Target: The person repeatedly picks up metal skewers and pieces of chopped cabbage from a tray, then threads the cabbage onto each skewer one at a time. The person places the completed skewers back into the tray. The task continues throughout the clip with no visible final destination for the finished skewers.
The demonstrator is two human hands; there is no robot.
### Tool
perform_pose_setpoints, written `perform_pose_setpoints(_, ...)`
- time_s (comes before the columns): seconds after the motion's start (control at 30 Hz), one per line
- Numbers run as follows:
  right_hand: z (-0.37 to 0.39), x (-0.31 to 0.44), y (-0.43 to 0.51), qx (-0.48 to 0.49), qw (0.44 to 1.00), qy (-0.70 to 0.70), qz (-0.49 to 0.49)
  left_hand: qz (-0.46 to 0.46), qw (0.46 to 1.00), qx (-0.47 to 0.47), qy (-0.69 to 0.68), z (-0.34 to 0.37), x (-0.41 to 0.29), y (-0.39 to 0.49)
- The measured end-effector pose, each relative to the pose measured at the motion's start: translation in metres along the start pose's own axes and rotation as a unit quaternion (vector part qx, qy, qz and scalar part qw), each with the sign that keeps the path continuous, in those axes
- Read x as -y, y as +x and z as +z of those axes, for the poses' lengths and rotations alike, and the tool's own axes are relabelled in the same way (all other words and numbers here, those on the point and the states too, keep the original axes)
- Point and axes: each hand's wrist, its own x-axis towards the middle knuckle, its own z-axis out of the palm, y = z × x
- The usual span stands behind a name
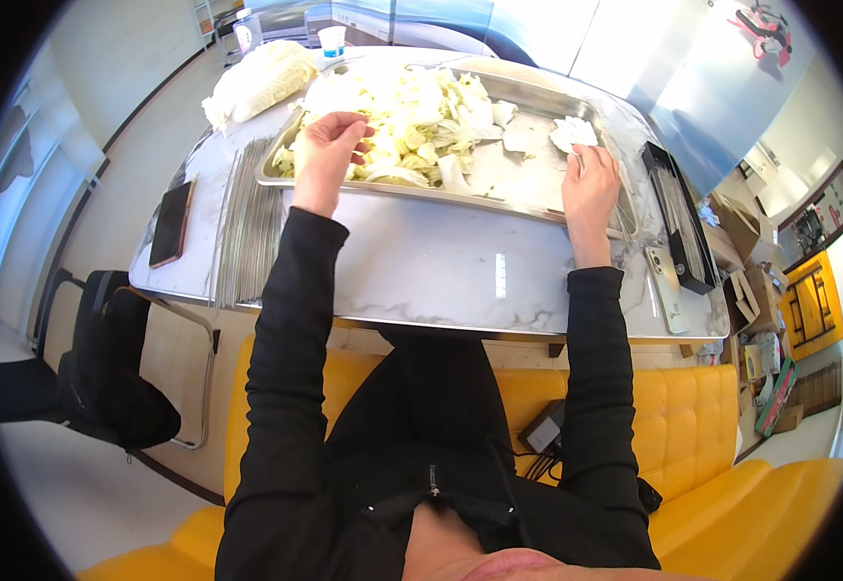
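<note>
My left hand (331, 156) is raised over the left part of a shallow metal tray (407, 191), thumb and fingers bent close together. Whether a leaf piece is between them is unclear against the pale heap. Torn napa cabbage leaves (421, 123) are heaped across the tray's left and middle. Over its right part is my right hand (593, 185), fingers curled, their tips at a white cabbage piece (574, 133); I cannot tell if they grip it. Thin metal skewers (620, 218) lie beside that wrist in the tray's near right corner.
A whole napa cabbage (265, 80) lies behind the tray at left, near a paper cup (331, 41). Skewers (247, 225) and a dark phone (172, 224) lie at left. On the right are a black box of skewers (679, 218) and a light phone (665, 290).
</note>
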Motion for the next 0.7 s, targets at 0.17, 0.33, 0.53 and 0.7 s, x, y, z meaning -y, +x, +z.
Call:
perform_pose_setpoints(0.17,0.01,0.051,0.0,0.001,0.99,0.141,-0.008,0.073,0.906,-0.087,0.407,-0.073,-0.009,-0.023)
perform_pose_setpoints(0.33,0.013,0.088,-0.004,0.016,0.977,0.211,-0.006,-0.024,0.81,-0.023,0.585,-0.091,-0.004,-0.047)
perform_pose_setpoints(0.53,0.012,0.103,-0.012,0.042,0.973,0.224,-0.03,-0.047,0.743,-0.034,0.667,-0.081,0.022,-0.054)
perform_pose_setpoints(0.7,0.01,0.101,-0.015,0.058,0.973,0.221,-0.032,-0.051,0.73,-0.032,0.681,-0.089,0.023,-0.055)
